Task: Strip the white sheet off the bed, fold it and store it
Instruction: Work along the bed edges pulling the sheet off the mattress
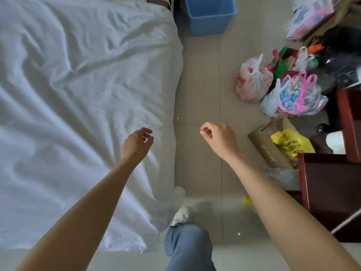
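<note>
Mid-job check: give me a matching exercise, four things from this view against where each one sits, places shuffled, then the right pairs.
Things:
1. white sheet
2. blue bin
3. left hand
4. right hand

Places:
A. over the bare floor beside the bed
B. over the sheet near the bed's edge
C. spread rumpled across the bed
D. on the floor at the far end of the bed

Pairs: 1-C, 2-D, 3-B, 4-A

Bare floor (197,79) runs between bed (78,85) and bags (273,89).
</note>
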{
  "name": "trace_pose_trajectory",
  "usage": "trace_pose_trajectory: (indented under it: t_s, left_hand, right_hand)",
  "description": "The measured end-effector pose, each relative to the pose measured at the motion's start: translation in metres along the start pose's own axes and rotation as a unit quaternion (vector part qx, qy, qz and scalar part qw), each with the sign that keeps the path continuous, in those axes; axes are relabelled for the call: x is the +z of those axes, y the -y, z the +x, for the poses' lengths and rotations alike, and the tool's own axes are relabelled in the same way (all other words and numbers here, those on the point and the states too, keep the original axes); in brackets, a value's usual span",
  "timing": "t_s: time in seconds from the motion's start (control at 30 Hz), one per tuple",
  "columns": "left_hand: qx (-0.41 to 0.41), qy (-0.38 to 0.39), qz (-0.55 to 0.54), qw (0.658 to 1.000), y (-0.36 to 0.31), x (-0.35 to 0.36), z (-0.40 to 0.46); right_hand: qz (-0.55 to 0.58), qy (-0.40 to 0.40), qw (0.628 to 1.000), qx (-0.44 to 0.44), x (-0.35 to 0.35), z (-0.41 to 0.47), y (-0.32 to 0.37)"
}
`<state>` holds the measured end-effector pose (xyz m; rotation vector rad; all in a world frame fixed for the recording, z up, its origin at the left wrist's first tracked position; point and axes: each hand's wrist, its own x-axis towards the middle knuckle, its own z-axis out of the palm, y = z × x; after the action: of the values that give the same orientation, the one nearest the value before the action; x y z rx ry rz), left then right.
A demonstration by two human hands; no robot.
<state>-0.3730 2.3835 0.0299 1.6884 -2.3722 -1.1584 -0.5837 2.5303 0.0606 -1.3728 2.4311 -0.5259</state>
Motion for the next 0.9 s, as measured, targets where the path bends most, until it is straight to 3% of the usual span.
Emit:
trace_pose_trajectory:
  t_s: [0.27,0.67,0.9]
  left_hand:
    - [-0.024,-0.05,-0.037,0.998,-0.054,-0.01,0.158]
    - [-0.007,-0.078,-0.06,0.995,-0.154,-0.029,0.457]
    - [-0.003,-0.15,0.024,0.988,-0.162,-0.015,0.623]
  right_hand:
    - [-0.024,0.052,0.994,-0.093,0.003,0.235,-0.009]
    - [0.001,0.095,0.991,-0.091,0.037,0.555,-0.055]
    - [-0.013,0.082,0.992,-0.1,0.106,0.703,-0.076]
